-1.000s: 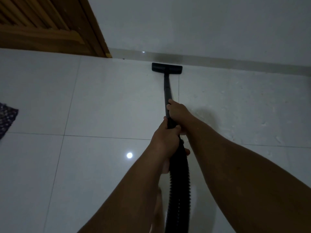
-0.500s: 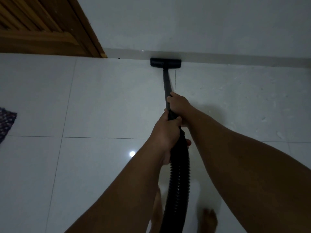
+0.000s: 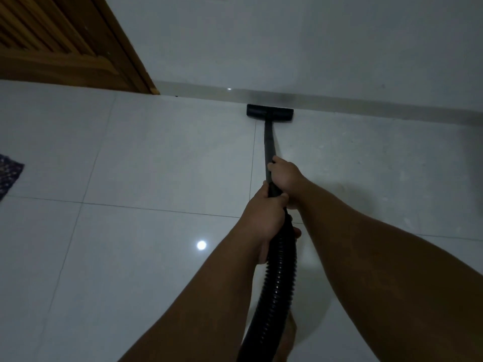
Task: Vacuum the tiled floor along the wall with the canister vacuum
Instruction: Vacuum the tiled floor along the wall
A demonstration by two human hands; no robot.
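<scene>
The black floor nozzle (image 3: pixel 270 113) of the vacuum lies flat on the pale tiled floor (image 3: pixel 162 158), right against the skirting of the white wall (image 3: pixel 300 48). A thin black wand (image 3: pixel 268 142) runs from it back toward me. My right hand (image 3: pixel 285 176) grips the wand higher up. My left hand (image 3: pixel 264 218) grips it just behind, where the ribbed black hose (image 3: pixel 279 278) begins. The hose drops out of view at the bottom. The canister is not in sight.
A wooden louvred door (image 3: pixel 65 40) with its frame stands at the upper left, meeting the wall. A dark patterned mat (image 3: pixel 9 173) pokes in at the left edge. A bare foot (image 3: pixel 287 343) shows beside the hose at the bottom. A light reflection (image 3: pixel 201 245) glints on the tile.
The nozzle has slid along the skirting to the right, away from the door frame, across the tile joint. Both hands keep the same grip on the wand.
</scene>
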